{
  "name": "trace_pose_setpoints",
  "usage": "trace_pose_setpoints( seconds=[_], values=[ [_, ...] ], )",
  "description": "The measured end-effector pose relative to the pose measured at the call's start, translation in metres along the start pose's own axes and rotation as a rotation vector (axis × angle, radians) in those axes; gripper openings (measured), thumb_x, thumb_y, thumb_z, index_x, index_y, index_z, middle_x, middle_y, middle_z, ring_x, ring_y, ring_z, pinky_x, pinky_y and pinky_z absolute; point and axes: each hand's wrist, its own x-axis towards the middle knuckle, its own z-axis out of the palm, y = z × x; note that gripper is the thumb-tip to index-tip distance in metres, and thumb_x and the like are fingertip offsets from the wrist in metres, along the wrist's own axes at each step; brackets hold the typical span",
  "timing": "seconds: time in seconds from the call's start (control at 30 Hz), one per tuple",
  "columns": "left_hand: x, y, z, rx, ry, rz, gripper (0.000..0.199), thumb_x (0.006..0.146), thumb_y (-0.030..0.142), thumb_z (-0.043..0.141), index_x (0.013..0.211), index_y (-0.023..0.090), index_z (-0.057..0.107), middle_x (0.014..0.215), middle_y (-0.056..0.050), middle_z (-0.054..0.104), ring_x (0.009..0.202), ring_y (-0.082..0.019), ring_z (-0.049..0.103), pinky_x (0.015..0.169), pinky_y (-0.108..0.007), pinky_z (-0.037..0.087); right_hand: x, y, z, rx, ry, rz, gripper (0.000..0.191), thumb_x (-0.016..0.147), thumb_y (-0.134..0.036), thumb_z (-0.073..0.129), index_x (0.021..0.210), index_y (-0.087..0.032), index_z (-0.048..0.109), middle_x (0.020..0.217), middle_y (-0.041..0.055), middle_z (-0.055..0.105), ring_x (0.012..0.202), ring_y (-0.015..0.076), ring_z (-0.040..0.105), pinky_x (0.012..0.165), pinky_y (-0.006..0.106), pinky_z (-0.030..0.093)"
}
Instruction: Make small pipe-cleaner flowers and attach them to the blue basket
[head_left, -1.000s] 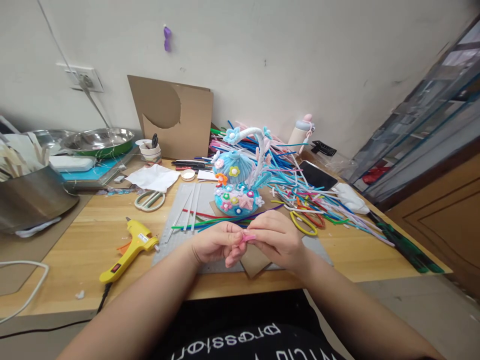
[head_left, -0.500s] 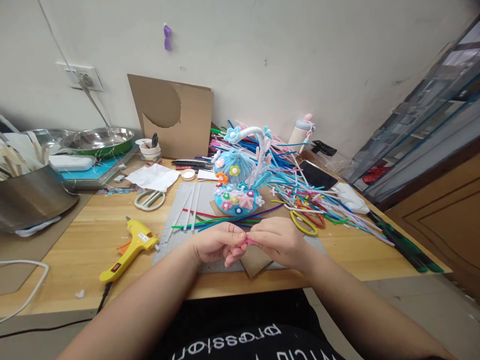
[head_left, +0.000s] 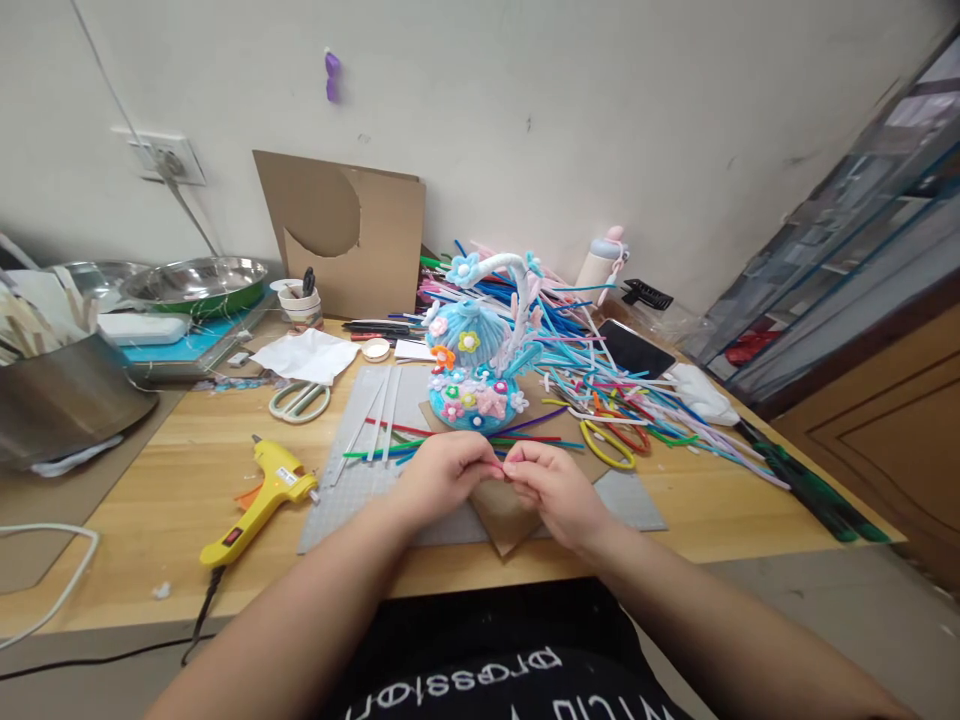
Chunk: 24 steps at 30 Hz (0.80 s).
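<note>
A small pink piece, likely pipe cleaner (head_left: pixel 503 468), is pinched between my two hands, and only a bit of it shows. My left hand (head_left: pixel 452 474) has its thumb and fingertips closed on one side of it. On the other side my right hand (head_left: pixel 553 488) pinches it with curled fingers. Just beyond my hands stands a blue fuzzy pipe-cleaner ornament (head_left: pixel 471 335) with flowers and a curved white stem. Below the hands lie a piece of brown cardboard (head_left: pixel 506 530) and a grey cutting mat (head_left: pixel 330 515).
A yellow hot glue gun (head_left: pixel 262 505) and pale-handled scissors (head_left: pixel 300 402) lie to the left, near clear glue sticks (head_left: pixel 391 415). At right are yellow-handled scissors (head_left: pixel 607 447), heaped pipe cleaners (head_left: pixel 570 330) and a black phone (head_left: pixel 636 350). A metal pot (head_left: pixel 67 400) stands far left.
My left hand has turned over so its back faces up. My right hand has rolled the other way, showing its curled fingers. The pink piece stays pinched between them.
</note>
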Motion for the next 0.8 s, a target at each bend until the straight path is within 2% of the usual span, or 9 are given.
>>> trace_pose_setpoints(
  seconds=[0.07,0.13,0.23,0.33,0.4,0.47,0.5,0.63,0.8],
  values=[
    [-0.002,-0.002,0.000,0.220,0.018,0.134,0.012,0.080,0.029,0.063,0.072,0.023,0.069,0.078,-0.006,0.065,0.081,-0.021,0.055,0.077,-0.030,0.040,0.001,-0.001,0.002,0.165,-0.060,0.164,0.018,0.076,-0.025,0.057,0.064,-0.019,0.047,0.042,-0.0121,0.024,0.036,0.0049,0.011,0.035,0.019,0.013],
    [-0.003,-0.002,-0.001,0.402,0.030,0.265,0.017,0.084,0.029,0.057,0.076,0.024,0.071,0.081,-0.007,0.067,0.081,-0.021,0.057,0.078,-0.031,0.040,0.000,-0.006,0.003,0.185,-0.131,0.238,0.016,0.077,-0.026,0.054,0.065,-0.019,0.047,0.042,-0.0128,0.022,0.033,0.0047,0.009,0.033,0.018,0.014],
    [-0.003,0.000,-0.002,0.381,0.120,0.325,0.014,0.083,0.031,0.061,0.077,0.022,0.070,0.080,-0.007,0.068,0.076,-0.020,0.060,0.073,-0.030,0.042,-0.005,-0.013,0.002,0.183,-0.201,0.262,0.024,0.084,-0.039,0.051,0.073,-0.017,0.051,0.048,-0.0084,0.036,0.033,0.0052,0.023,0.034,0.018,0.023],
    [0.000,0.001,0.000,0.116,0.177,0.201,0.017,0.079,0.033,0.066,0.071,0.019,0.065,0.067,-0.003,0.063,0.063,-0.015,0.056,0.062,-0.026,0.042,-0.009,-0.012,-0.002,-0.072,-0.052,-0.046,0.037,0.090,-0.051,0.040,0.079,-0.018,0.054,0.063,-0.0004,0.051,0.047,0.0107,0.045,0.045,0.023,0.038],
    [0.001,0.000,0.002,-0.068,0.142,0.080,0.022,0.077,0.037,0.067,0.070,0.017,0.062,0.061,0.000,0.058,0.057,-0.012,0.052,0.057,-0.024,0.040,-0.011,-0.009,-0.006,-0.427,0.093,-0.389,0.028,0.091,-0.044,0.044,0.084,-0.019,0.055,0.075,0.0030,0.055,0.065,0.0156,0.053,0.061,0.029,0.045],
    [0.002,-0.001,0.004,-0.168,0.088,0.001,0.026,0.077,0.041,0.067,0.071,0.016,0.059,0.057,0.002,0.056,0.053,-0.010,0.050,0.053,-0.022,0.037,-0.011,-0.005,-0.010,-0.766,0.134,-0.665,0.013,0.087,-0.032,0.053,0.092,-0.021,0.054,0.088,0.0059,0.057,0.081,0.0202,0.054,0.074,0.035,0.044],
    [0.002,-0.001,0.004,-0.183,0.069,-0.017,0.029,0.076,0.042,0.067,0.071,0.016,0.058,0.056,0.002,0.056,0.052,-0.010,0.049,0.052,-0.022,0.037,-0.011,-0.004,-0.011,-0.882,0.134,-0.758,0.015,0.084,-0.028,0.056,0.097,-0.021,0.053,0.093,0.0071,0.058,0.086,0.0219,0.054,0.077,0.037,0.044],
    [0.002,0.000,0.004,-0.183,0.004,-0.052,0.034,0.075,0.046,0.067,0.070,0.014,0.057,0.054,0.002,0.056,0.049,-0.009,0.049,0.051,-0.021,0.037,-0.008,-0.005,-0.011,-1.079,0.169,-0.921,0.021,0.085,-0.020,0.055,0.105,-0.021,0.049,0.097,0.0083,0.060,0.087,0.0223,0.055,0.075,0.036,0.042],
    [0.002,0.000,0.005,-0.183,-0.082,-0.068,0.036,0.077,0.048,0.063,0.071,0.014,0.054,0.054,0.002,0.053,0.048,-0.009,0.048,0.049,-0.021,0.038,-0.005,-0.016,-0.014,-1.206,-0.052,-0.915,0.011,0.089,-0.015,0.045,0.085,-0.019,0.054,0.078,0.0051,0.060,0.074,0.0183,0.052,0.068,0.031,0.037]
  ],
)
